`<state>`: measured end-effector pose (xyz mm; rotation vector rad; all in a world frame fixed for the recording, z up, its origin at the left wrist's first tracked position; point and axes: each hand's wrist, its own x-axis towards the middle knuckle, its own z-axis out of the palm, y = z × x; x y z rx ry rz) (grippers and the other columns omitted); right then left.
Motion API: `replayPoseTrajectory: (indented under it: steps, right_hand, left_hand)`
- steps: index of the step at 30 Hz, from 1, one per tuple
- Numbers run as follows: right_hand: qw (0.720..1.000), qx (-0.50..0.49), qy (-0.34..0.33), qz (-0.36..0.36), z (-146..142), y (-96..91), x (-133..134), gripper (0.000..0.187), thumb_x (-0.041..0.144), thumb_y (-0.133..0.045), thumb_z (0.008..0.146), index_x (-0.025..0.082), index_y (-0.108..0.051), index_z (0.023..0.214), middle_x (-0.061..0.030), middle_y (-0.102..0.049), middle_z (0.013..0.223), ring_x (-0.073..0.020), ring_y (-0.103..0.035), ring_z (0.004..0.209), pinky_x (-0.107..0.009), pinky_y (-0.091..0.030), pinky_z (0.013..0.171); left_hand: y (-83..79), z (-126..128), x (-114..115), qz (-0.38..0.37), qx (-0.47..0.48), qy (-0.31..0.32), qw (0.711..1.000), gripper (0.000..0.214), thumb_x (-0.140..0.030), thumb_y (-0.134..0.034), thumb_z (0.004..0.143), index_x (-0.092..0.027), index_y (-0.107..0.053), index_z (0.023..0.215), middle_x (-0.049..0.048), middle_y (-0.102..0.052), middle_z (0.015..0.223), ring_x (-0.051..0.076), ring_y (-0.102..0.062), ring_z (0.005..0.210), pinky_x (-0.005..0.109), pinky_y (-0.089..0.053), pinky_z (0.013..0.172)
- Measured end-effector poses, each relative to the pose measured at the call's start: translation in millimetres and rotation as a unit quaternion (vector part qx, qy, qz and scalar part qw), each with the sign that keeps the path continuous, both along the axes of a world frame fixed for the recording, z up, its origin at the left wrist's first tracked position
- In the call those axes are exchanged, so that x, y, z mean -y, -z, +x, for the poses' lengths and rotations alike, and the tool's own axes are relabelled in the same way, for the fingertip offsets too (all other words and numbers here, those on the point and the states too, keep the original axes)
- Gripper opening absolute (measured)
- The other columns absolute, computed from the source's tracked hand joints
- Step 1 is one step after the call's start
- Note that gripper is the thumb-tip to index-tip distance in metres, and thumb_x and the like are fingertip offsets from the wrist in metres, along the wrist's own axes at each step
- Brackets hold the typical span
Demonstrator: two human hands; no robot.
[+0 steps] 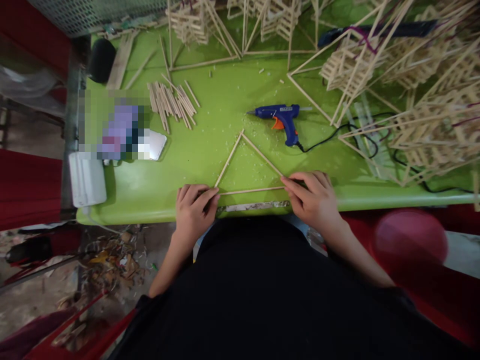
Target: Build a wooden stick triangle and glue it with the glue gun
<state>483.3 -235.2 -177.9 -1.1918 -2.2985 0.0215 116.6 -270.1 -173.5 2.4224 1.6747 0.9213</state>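
Observation:
Three thin wooden sticks form a triangle (258, 190) on the green table near its front edge, its peak pointing away from me. My left hand (195, 207) pinches the left bottom corner, where two stick ends meet. At the right bottom corner, my right hand (312, 197) pinches the stick ends between thumb and fingers. The fingers partly hide both of these corners. Beyond the triangle lies a blue hot glue gun (279, 116) with an orange trigger, on its side, nozzle pointing left. Neither hand touches it.
Loose short sticks (170, 102) lie in a pile at the left. A power bank (88, 180), a silver device (154, 144) and a black cylinder (101, 60) sit further left. Stick frameworks (348, 70) crowd the back and right. The glue gun's black cord (326, 139) runs right.

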Motion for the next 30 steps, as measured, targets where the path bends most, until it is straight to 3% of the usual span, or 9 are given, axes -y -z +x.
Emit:
replayPoseTrajectory:
  steps: [10, 23, 30]
  right_hand:
    - [1.0, -0.015, 0.002, 0.007, -1, -0.5, 3, 0.024, 0.012, -0.075, 0.104, 0.022, -0.082, 0.124, -0.0093, -0.081, 0.111, -0.0276, -0.071, 0.1, -0.046, -0.053, 0.088]
    - [0.995, -0.061, 0.077, -0.032, -20, 9.2, 20, 0.042, 0.011, -0.068, 0.103, 0.026, -0.08, 0.139, -0.0123, -0.077, 0.116, -0.0316, -0.069, 0.103, -0.052, -0.057, 0.094]
    - [0.996, -0.051, 0.078, -0.003, -24, 7.7, 20, 0.037, 0.01, -0.068, 0.104, 0.02, -0.08, 0.138, -0.0139, -0.076, 0.114, -0.031, -0.068, 0.102, -0.05, -0.059, 0.092]
  left_hand:
    - [-1.7, 1, 0, -0.009, -0.006, -0.002, 1.0, 0.016, -0.019, -0.08, 0.103, -0.026, -0.082, 0.117, 0.0074, -0.079, 0.108, 0.025, -0.068, 0.099, 0.043, -0.051, 0.091]
    - [-4.0, -2, -1, -0.064, -0.026, -0.011, 0.998, 0.027, -0.025, -0.073, 0.108, -0.026, -0.079, 0.134, 0.0112, -0.08, 0.113, 0.029, -0.069, 0.105, 0.047, -0.051, 0.093]
    - [-5.6, -4, -5, -0.066, -0.037, 0.003, 0.997, 0.028, -0.027, -0.071, 0.11, -0.025, -0.079, 0.137, 0.0111, -0.079, 0.114, 0.029, -0.069, 0.105, 0.046, -0.051, 0.092]
